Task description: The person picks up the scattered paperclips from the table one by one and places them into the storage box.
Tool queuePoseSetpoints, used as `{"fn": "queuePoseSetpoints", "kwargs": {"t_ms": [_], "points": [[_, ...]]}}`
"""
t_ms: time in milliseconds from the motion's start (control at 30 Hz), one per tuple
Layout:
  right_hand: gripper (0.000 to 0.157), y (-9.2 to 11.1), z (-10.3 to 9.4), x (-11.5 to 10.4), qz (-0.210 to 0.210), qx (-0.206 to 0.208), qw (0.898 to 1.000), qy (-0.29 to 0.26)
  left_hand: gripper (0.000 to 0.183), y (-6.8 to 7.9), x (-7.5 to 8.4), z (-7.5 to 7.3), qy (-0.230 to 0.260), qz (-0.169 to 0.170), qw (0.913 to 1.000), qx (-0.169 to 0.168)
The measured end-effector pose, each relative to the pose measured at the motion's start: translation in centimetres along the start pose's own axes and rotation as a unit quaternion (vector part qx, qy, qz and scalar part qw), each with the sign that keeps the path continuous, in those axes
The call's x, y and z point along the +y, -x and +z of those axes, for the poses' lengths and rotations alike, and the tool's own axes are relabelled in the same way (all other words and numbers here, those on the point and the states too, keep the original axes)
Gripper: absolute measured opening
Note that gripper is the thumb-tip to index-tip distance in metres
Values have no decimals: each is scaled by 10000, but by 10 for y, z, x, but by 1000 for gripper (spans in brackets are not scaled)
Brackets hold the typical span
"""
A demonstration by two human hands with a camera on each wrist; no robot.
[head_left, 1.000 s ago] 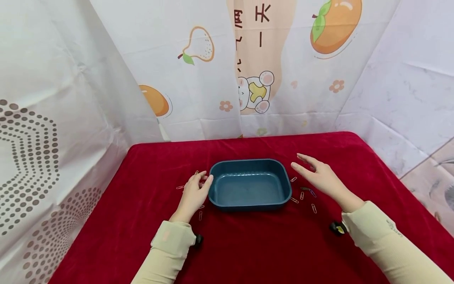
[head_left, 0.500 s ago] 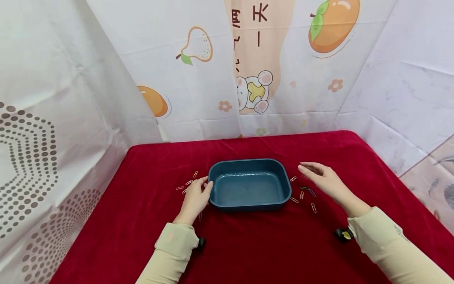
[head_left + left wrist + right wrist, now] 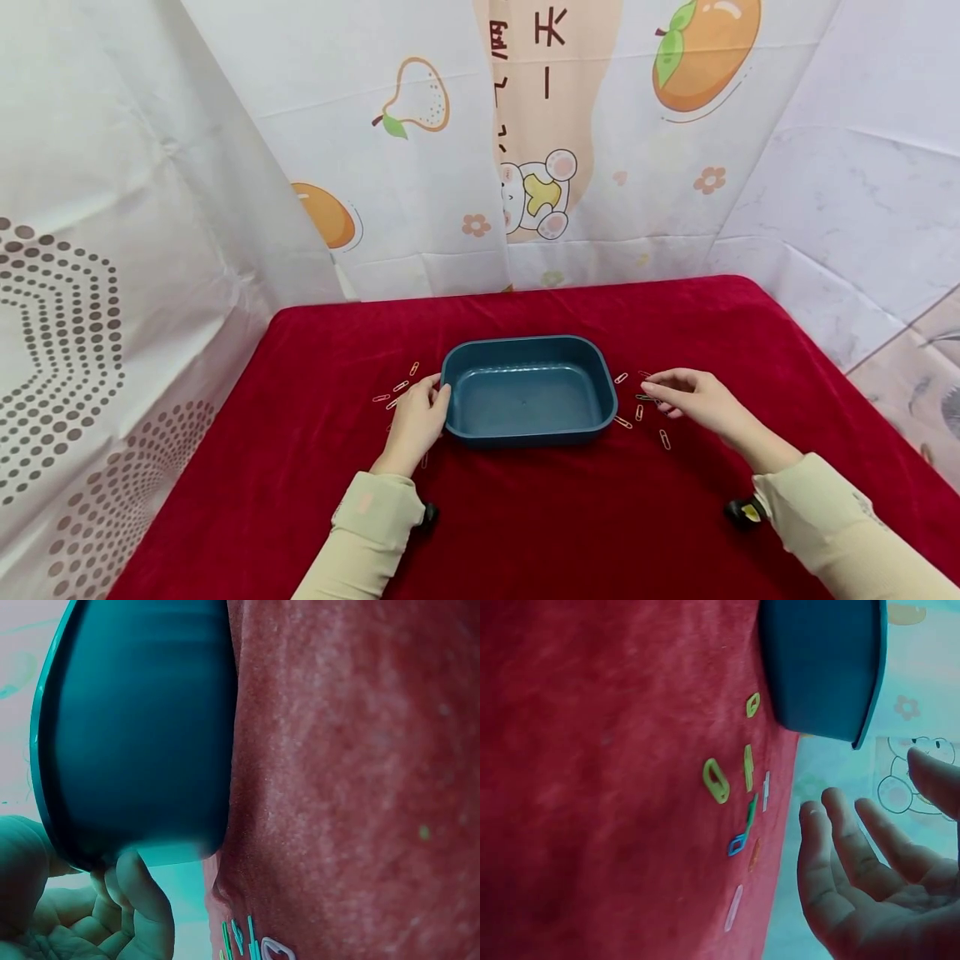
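Note:
A dark blue plastic tub [image 3: 525, 433] with rounded corners sits mid-table, nothing inside it. My left hand [image 3: 412, 421] holds its left end, thumb at the rim and fingers bent against the outer wall [image 3: 142, 750]. To the right of the tub my right hand [image 3: 701, 404] hovers over scattered paper clips, palm sideways, its fingers relaxed and apart with nothing between them in the right wrist view. Close under its fingertips lies a green paper clip [image 3: 643, 397]. A blue paper clip [image 3: 736, 844] touches the green one, and a yellow paper clip [image 3: 716, 781] lies nearby.
More paper clips [image 3: 401, 386] lie left of the tub, some partly hidden by the left hand. A red velvet cloth [image 3: 540, 517] covers the table. Printed white curtains [image 3: 420, 208] hang behind and at both sides.
My right hand has moved right and down toward the paper clips. My left hand has settled from beside the tub's left end onto its rim.

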State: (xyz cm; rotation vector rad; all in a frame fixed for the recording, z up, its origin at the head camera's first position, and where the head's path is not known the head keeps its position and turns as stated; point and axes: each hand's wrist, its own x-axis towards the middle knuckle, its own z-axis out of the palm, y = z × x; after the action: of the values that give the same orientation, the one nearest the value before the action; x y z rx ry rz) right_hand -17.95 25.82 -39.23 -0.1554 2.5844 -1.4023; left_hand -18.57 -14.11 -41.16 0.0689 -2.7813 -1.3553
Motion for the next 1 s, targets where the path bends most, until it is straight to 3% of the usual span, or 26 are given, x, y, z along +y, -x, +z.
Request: {"fn": "queuePoseSetpoints", "kwargs": {"t_ms": [467,733,1000], "points": [[45,12,-5,21,551,-546,9970,-49,43,0,0,0,86,-88,9999,-59],[40,14,-6,31,538,-814,9952,35,43,1,0,0,61,-49,10000,-48],[33,12,-2,35,467,-679,9964,187,43,2,1,0,6,-36,10000,-53]]}}
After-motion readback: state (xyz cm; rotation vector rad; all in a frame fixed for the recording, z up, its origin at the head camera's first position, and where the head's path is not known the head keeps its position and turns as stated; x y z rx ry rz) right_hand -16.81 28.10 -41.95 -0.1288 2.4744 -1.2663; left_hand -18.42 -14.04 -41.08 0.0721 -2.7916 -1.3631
